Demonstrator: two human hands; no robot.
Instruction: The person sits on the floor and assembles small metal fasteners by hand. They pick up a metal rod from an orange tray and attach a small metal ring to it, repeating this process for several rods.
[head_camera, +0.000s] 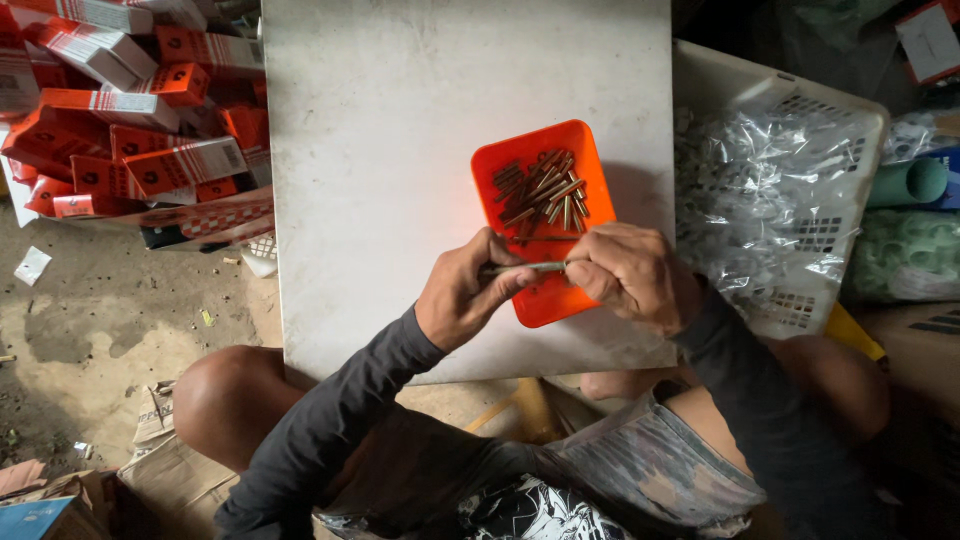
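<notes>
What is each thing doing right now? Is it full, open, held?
Left hand: shut on thin metal rod.
Right hand: pinching the rod's other end.
Orange tray: open, holding loose brass pins.
White basket: filled with clear plastic bags.
Red cartons: closed, piled.

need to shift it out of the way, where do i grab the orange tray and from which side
Take the orange tray by its raised rim at the far short edge, coming in from the far side of the white table. The near end lies under both hands, left hand and right hand, which hold a thin rod across it. The loose brass pins probably call for a level lift.
</notes>
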